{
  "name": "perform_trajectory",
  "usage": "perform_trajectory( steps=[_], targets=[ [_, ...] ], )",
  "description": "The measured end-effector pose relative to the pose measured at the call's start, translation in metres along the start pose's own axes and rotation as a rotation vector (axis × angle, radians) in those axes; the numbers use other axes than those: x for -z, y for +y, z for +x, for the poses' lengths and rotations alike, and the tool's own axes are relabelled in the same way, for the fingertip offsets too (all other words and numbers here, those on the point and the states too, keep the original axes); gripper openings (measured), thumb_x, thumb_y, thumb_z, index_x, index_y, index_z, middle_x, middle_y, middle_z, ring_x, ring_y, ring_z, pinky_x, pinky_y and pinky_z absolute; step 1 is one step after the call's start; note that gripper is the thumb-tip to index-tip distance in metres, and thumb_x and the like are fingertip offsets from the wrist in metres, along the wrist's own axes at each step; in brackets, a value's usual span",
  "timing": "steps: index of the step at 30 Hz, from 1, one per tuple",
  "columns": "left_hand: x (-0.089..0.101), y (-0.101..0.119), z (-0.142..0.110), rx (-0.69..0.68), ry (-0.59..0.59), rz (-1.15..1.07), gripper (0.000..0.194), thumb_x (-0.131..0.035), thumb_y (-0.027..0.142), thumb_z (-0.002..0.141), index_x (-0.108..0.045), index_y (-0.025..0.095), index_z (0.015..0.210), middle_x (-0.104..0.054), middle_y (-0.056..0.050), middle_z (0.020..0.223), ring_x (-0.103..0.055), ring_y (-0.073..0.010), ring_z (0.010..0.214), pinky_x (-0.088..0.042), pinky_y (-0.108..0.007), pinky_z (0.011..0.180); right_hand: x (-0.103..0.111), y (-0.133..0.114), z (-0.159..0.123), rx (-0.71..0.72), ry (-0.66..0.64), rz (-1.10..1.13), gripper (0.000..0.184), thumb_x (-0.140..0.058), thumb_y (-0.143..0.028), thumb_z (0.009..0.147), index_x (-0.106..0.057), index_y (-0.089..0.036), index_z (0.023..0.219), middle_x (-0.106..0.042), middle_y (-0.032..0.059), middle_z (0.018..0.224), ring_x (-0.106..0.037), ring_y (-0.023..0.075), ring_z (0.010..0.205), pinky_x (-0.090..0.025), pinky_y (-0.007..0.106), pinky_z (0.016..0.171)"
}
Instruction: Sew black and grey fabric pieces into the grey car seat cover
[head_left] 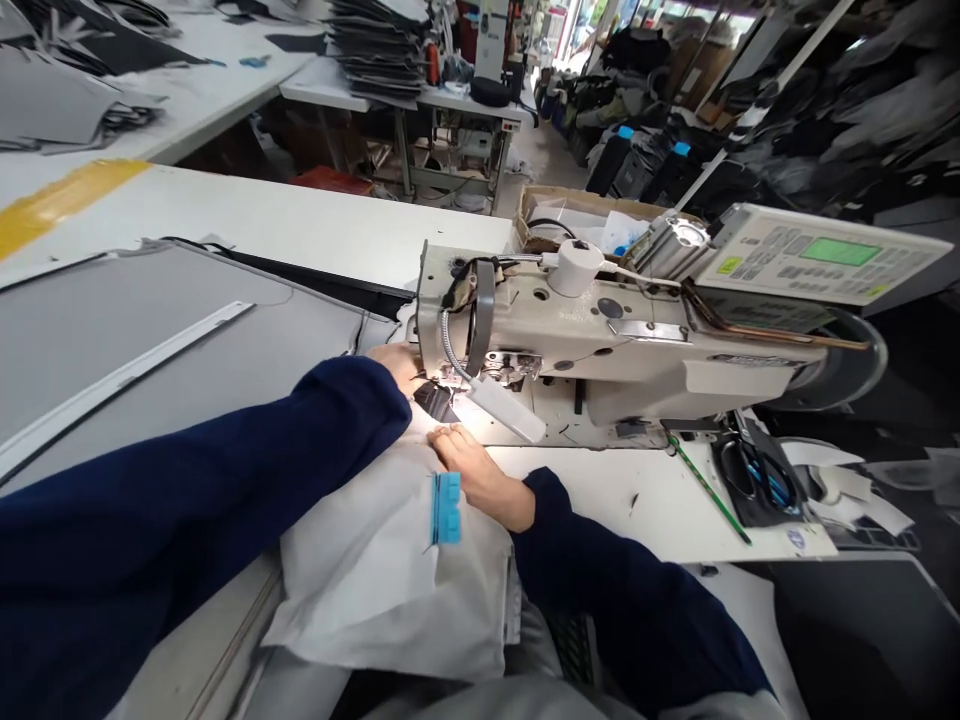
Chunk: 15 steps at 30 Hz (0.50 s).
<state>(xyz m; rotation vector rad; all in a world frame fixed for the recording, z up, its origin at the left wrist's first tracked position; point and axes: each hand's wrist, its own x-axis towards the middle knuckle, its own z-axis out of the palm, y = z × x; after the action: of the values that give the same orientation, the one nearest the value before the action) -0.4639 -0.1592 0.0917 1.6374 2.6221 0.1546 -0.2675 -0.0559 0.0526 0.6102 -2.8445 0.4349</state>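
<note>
A cream industrial sewing machine (600, 330) stands on the white table (615, 500). My left hand (397, 365) rests on the fabric just left of the needle area, its fingers mostly hidden behind the machine head. My right hand (480, 475) lies flat, fingers stretched toward the presser foot, pressing down white fabric (375, 570) that drapes off the table's front edge. A small blue tag (447, 507) sits on that fabric beside my right wrist. A dark piece (435, 400) lies under the needle, lit by the machine's lamp (506, 408).
A large grey panel (150, 330) with a white strip lies left of the machine. A control panel (825, 255) sits at the machine's right. Scissors lie in a black tray (757, 480). A cardboard box (570, 210), stacked dark material and other worktables stand behind.
</note>
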Motion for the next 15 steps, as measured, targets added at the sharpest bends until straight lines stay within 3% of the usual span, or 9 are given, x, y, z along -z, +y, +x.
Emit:
perform_trajectory(
  steps=[5,10,12,15],
  targets=[
    [0.005,0.004,-0.010,-0.165,0.049,0.180,0.025,-0.044,0.014,0.083,-0.068,0.017,0.087,-0.065,-0.013,0.091,-0.056,-0.0283,0.095,-0.037,-0.044,0.086,0.004,-0.010,0.001,-0.113,0.026,0.005,0.029,-0.032,-0.019,0.098,-0.049,-0.018,0.120,-0.054,0.0096,0.109,-0.050,0.0205,0.103,-0.043,0.038,0.092],
    [0.009,0.006,-0.030,-0.472,-0.026,0.127,0.037,-0.048,0.007,0.079,-0.066,0.024,0.105,-0.065,-0.006,0.112,-0.051,-0.0232,0.109,-0.032,-0.039,0.096,0.005,-0.027,-0.008,-0.097,0.031,-0.096,0.030,-0.036,-0.024,0.097,-0.051,-0.016,0.122,-0.047,0.0115,0.130,-0.039,0.0295,0.124,-0.039,0.049,0.101],
    [0.005,0.004,-0.038,-0.503,-0.010,0.106,0.042,-0.048,0.006,0.077,-0.064,0.024,0.111,-0.063,-0.004,0.119,-0.049,-0.0221,0.114,-0.031,-0.037,0.098,-0.003,-0.030,-0.011,-0.074,0.042,-0.167,0.029,-0.038,-0.023,0.096,-0.055,-0.014,0.117,-0.048,0.0113,0.131,-0.039,0.0320,0.126,-0.040,0.051,0.101],
    [-0.006,0.005,-0.048,-0.452,0.098,0.091,0.040,-0.047,0.008,0.078,-0.064,0.021,0.112,-0.062,-0.003,0.122,-0.047,-0.0227,0.117,-0.031,-0.039,0.099,-0.013,-0.028,-0.009,-0.068,0.013,-0.248,0.030,-0.035,-0.011,0.094,-0.060,-0.010,0.111,-0.058,0.0133,0.116,-0.050,0.0289,0.115,-0.046,0.046,0.097]
  ],
)
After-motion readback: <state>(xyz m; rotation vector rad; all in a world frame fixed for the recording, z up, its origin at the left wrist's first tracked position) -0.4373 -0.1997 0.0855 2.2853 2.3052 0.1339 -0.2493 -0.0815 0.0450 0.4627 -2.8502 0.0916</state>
